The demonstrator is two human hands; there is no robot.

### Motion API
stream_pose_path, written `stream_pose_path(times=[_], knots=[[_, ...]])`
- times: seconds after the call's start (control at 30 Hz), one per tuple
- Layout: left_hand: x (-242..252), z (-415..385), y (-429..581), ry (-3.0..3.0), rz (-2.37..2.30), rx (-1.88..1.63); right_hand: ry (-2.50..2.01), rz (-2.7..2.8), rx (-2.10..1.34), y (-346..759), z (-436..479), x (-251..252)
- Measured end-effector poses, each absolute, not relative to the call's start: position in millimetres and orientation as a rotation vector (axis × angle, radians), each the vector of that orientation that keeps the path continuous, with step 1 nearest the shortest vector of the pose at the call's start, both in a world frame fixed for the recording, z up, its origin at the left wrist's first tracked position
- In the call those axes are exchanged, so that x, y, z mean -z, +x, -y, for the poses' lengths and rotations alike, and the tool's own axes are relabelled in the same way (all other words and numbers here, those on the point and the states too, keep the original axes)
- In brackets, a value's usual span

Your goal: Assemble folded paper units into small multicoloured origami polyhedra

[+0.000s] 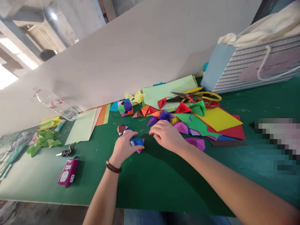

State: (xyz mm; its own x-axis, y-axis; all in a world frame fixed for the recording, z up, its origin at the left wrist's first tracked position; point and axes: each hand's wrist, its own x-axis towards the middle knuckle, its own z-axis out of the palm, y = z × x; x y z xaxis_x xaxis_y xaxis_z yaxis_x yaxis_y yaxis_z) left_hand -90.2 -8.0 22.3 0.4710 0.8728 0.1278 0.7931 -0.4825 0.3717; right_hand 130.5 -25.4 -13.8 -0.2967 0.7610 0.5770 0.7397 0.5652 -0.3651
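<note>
Two bare hands are working at the near edge of a green table (pixel 150 187), with loads of origami paper spread toward the far edge. The left hand (pixel 124 147), beaded bracelet (pixel 113 167) on its wrist, has its fingers (pixel 134 149) curled around a blue-and-pink folded paper piece (pixel 137 142), which sits right at the fingertips, pressed low near the table. The right hand (pixel 167 136) is just beside it, fingers (pixel 153 132) bent and pointing toward that piece, but I can't tell if they're pinching anything. Right past those fingers there's a purple folded paper piece (pixel 165 115) in a big colorful pile. A small brown-and-pink folded piece (pixel 122 128) sits just above the left hand. Toward the far right corner, yellow-handled scissors (pixel 201 95) lie on a light green sheet (pixel 164 93), near a yellow sheet (pixel 219 118) on top of a red sheet (pixel 239 132). Over on the left, there's a plastic bottle (pixel 57 105) lying on its side, plus a magenta pouch (pixel 68 171).
</note>
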Motion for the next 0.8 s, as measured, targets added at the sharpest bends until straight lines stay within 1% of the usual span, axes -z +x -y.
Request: stream_pose_path(times=[0.07, 0.17, 0.27, 0.4, 0.5, 0.6, 0.7, 0.8], knots=[[-20, 8, -89, 2.485, -1.459, -0.365, -1.24, 1.975, 0.013, 137, 23, 11], [-15, 4, -90, 2.479, -1.555, -0.384, -1.281, 1.834, 0.095, 149, 19, 6], [-9, -3, -90, 2.442, -1.612, -0.501, -1.356, 1.678, 0.174, 164, 14, 3], [1, -12, -87, 2.365, -1.625, -0.742, -1.537, 1.557, 0.212, 190, 6, 1], [4, -14, -86, 2.341, -1.598, -0.893, -1.621, 1.627, 0.161, 204, 3, -2], [2, -14, -88, 2.386, -1.604, -0.97, -1.671, 1.8, 0.117, 204, 6, -5], [-1, -9, -87, 2.484, -1.636, -1.055, -1.746, 2.001, 0.122, 191, 11, -5], [-1, -3, -81, 2.569, -1.593, -1.122, -1.842, 2.082, 0.144, 180, 14, -2]])
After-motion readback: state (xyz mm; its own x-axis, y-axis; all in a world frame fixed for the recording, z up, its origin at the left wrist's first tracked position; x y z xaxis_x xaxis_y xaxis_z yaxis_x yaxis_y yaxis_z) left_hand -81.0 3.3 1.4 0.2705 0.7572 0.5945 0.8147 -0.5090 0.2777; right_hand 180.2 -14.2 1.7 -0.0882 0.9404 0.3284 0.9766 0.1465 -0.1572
